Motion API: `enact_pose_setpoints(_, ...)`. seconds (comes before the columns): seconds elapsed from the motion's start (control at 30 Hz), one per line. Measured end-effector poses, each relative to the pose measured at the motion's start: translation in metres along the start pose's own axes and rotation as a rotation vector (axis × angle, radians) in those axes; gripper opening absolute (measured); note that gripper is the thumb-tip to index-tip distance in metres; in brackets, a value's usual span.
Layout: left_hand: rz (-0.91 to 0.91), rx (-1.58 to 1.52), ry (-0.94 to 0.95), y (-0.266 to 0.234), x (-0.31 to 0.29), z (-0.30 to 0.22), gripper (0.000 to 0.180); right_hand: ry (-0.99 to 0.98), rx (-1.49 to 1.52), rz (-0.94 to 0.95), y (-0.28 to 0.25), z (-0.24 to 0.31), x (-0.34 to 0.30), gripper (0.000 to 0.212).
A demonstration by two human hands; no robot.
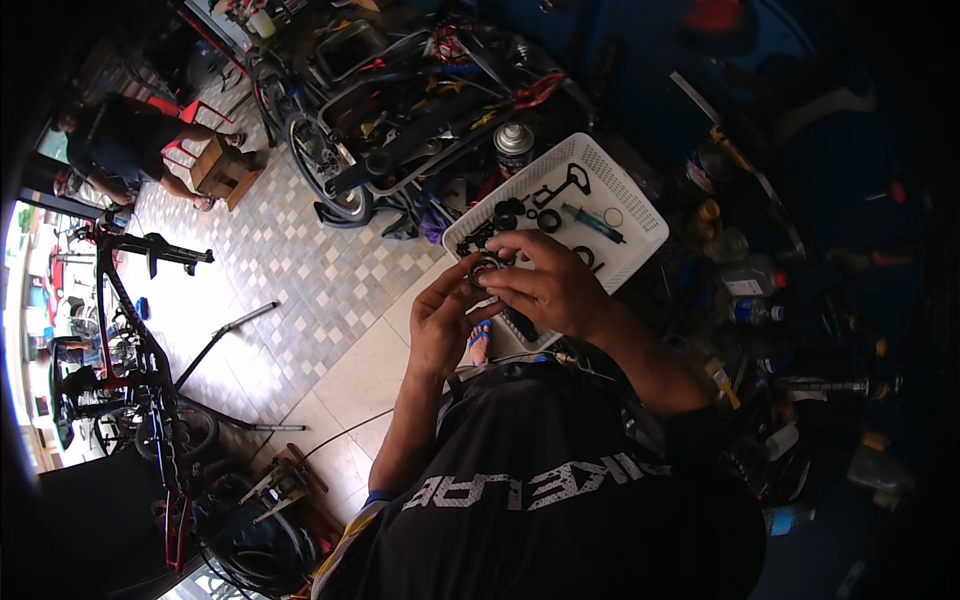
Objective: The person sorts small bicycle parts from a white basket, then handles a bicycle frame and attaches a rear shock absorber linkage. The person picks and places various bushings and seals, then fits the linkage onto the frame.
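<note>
Between the fingertips of both hands is a small dark ring-shaped part, perhaps a bearing; its exact kind is too small to tell. My left hand grips it from the left and below. From the right, the thumb and fingers of my right hand pinch its other side. Just beyond and under the hands is a white perforated plastic basket. In it lie a syringe with bluish contents, a black flat bracket-like part, black rings and other small dark parts, some hidden by my hands.
A spray can stands at the basket's far left corner, beside piled bicycle parts and a wheel. A bicycle frame is at the left. Bottles and tools clutter the right. Another person sits far left near a wooden stool.
</note>
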State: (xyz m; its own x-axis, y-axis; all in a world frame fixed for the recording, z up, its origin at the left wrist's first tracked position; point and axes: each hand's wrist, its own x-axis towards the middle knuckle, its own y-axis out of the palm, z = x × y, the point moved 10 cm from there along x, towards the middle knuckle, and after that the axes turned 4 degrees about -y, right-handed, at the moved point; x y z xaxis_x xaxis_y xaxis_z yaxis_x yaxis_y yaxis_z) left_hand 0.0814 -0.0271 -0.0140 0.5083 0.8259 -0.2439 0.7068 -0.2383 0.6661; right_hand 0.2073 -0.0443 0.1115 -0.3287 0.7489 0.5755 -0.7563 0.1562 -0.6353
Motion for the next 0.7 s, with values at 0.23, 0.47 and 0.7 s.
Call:
enact_pose_setpoints(0.23, 0.012, 0.016, 0.048, 0.004, -0.002, -0.008, 0.043, -0.027, -0.088, 0.065, 0.007, 0.003, -0.010, 0.021)
enact_pose_setpoints(0.47, -0.044, 0.112, 0.051, 0.004, -0.001, -0.009, 0.045, -0.066, -0.189, 0.089, 0.009, 0.012, -0.011, 0.026)
enact_pose_setpoints(0.7, -0.018, 0.141, 0.079, 0.011, -0.005, -0.018, 0.044, 0.383, 0.367, 0.006, 0.008, -0.031, -0.021, 0.030)
